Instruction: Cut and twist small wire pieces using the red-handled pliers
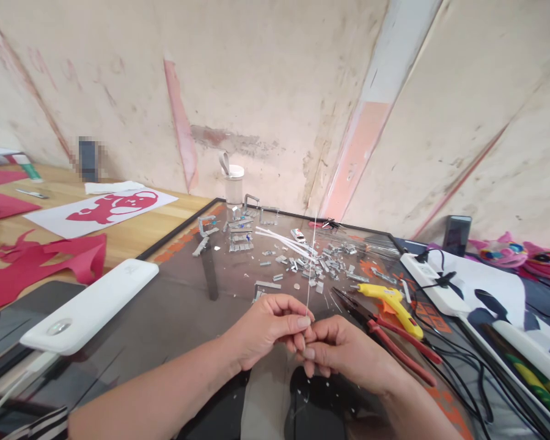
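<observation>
A thin, pale wire (310, 275) stands nearly upright between my hands, its upper part rising above the fingers. My left hand (279, 321) pinches it between thumb and forefinger. Just below and to the right, my right hand (337, 348) is closed around its lower part, fingertips touching those of the left. Beyond the hands lies a scatter of small grey strip-like pieces (323, 266). White glue sticks or thin rods (286, 242) lie beside them. Close to my right hand are long-nosed pliers (401, 351) with red handles and a yellow glue gun (389, 296).
A lidded clear jar (233, 186) stands against the wall near small grey bent-strip structures (241, 235). To the left lie a white power bank (91, 305) and red cut paper (46, 263). A power strip (433, 284) and black cables (458, 360) run along the right.
</observation>
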A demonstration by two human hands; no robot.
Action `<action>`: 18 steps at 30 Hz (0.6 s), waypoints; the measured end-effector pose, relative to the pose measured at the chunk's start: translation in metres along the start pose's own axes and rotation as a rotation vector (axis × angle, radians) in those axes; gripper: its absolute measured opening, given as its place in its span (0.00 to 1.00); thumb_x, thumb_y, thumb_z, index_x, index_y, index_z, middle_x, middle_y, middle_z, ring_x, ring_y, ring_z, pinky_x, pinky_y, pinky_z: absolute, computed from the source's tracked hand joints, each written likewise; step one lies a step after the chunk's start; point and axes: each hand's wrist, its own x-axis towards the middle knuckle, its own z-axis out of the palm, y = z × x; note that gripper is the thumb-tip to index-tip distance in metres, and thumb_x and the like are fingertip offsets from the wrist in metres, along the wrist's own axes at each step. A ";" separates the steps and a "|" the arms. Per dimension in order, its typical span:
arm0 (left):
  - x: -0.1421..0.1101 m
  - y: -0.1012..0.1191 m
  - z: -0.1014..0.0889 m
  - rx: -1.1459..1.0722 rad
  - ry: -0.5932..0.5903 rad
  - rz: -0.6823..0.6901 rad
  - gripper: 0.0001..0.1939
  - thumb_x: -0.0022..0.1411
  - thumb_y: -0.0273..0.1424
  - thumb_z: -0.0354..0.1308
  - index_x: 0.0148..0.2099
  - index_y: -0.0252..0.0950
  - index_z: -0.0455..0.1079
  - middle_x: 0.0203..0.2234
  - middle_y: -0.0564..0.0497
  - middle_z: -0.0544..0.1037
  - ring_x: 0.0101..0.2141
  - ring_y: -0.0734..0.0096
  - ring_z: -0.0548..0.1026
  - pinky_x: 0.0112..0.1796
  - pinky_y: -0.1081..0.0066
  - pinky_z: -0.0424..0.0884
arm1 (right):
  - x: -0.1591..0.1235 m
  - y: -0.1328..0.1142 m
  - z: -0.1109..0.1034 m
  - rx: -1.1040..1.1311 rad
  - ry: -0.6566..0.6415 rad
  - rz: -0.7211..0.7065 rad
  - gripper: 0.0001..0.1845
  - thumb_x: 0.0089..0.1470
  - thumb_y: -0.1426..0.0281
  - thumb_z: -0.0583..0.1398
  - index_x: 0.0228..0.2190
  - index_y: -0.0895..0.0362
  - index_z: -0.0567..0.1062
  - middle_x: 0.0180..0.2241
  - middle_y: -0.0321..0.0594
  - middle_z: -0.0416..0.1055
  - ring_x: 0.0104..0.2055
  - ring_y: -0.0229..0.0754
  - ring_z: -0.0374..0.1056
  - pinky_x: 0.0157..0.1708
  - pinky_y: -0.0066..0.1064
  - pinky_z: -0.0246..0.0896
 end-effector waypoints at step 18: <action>-0.001 -0.003 0.004 0.230 0.115 0.148 0.09 0.50 0.32 0.60 0.31 0.31 0.69 0.19 0.53 0.72 0.17 0.80 0.68 0.20 0.78 0.65 | 0.000 -0.001 0.008 -0.253 0.124 0.054 0.13 0.53 0.63 0.53 0.27 0.59 0.70 0.16 0.30 0.64 0.14 0.27 0.51 0.14 0.20 0.43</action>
